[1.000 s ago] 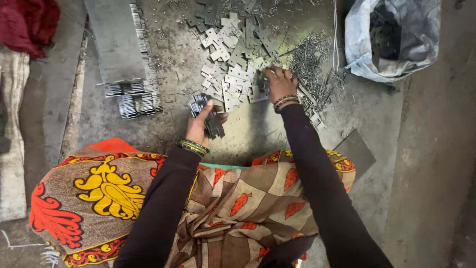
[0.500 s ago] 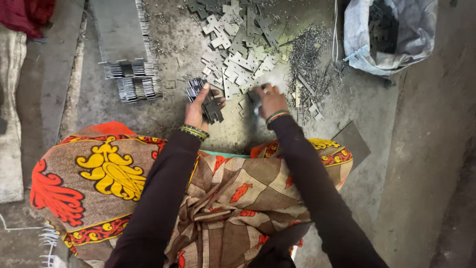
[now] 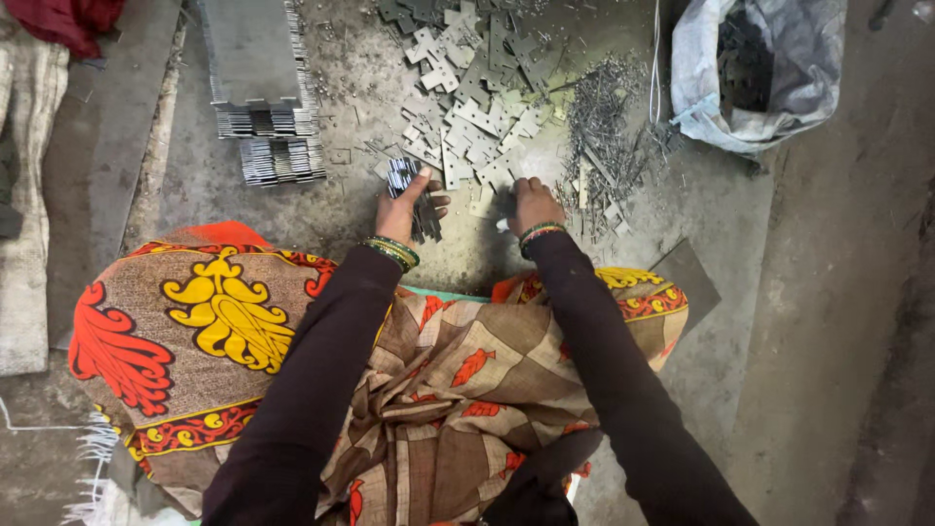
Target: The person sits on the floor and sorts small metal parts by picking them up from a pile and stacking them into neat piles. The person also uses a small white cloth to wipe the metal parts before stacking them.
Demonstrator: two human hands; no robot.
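Observation:
I sit on the concrete floor with a patterned cloth over my knees. My left hand (image 3: 402, 208) grips a stack of thin flat metal plates (image 3: 415, 191), held upright on edge just above the floor. My right hand (image 3: 532, 204) rests knuckles-up at the near edge of a loose pile of cross-shaped metal plates (image 3: 474, 117), fingers curled over one or two plates; what is under them is hidden. Both wrists wear bangles.
Two neat rows of stacked plates (image 3: 267, 138) lie at the upper left beside a long grey metal sheet (image 3: 248, 44). A heap of thin metal slivers (image 3: 604, 127) sits right of the pile. A white sack (image 3: 755, 73) stands at the upper right.
My right hand has pulled back from the far pile toward me, closer to the left hand. The left hand keeps hold of its stack, which has barely moved.

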